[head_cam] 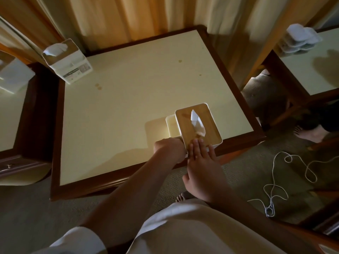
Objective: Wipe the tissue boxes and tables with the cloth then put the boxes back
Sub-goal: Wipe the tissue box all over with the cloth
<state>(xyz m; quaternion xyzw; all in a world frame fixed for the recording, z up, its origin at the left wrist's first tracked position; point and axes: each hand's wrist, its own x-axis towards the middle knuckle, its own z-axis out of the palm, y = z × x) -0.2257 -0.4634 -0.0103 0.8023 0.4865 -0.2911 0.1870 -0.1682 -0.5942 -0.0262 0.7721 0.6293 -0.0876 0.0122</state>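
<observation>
the tissue box [199,123] stands on the table [128,110] at about 4 o'clock of the top, close to the near right edge. it has a wooden lid, a white tissue poking up through the slot, and a pale side pocket on its 9 o'clock flank. i judge it light and rigid. the smooth lid is probably only seated, so a lift by the lid could leave the body behind. better to clasp the two long white walls low down and keep clear of the soft tissue.

the right hand [201,165] lies flat with straight fingers on the lid's 6 o'clock end, pressing and not gripping. the left hand [169,149] is curled at the box's 7 o'clock corner. i cannot tell whether it holds a cloth, the wall or nothing; no cloth shows.

a second tissue box [67,61] stands at the table's 10 o'clock corner, with brown spots [99,86] near it. a white cord [275,180] lies on the carpet at 4 o'clock.
</observation>
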